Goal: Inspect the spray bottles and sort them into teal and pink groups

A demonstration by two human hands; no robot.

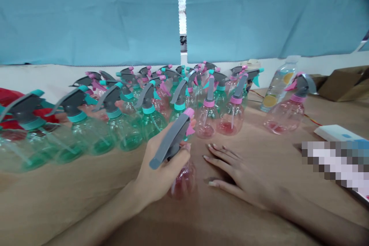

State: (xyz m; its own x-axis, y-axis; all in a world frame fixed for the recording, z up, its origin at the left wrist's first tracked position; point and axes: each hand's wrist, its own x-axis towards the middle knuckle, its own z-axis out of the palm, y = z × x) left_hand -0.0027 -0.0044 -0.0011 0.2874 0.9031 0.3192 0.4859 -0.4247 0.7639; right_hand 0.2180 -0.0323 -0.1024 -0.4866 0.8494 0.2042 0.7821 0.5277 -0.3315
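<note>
My left hand (160, 165) is wrapped round the neck of a pink spray bottle (182, 178) that stands on the brown table (86, 196). Its grey trigger head (170, 138) with a pink nozzle sticks up above my fingers. My right hand (236, 171) lies flat on the table just right of that bottle, fingers stretched out and apart, holding nothing. Behind both hands stand several green spray bottles (127, 130) and several pink ones (230, 117), all with grey trigger heads.
A single pink spray bottle (285, 113) stands apart at the right, beside a clear water bottle (278, 84) with lemon print. A white box (336, 132) and a cardboard box (344, 82) sit at the right. Blue curtains (86, 15) hang behind. Red cloth (11, 96) shows at left.
</note>
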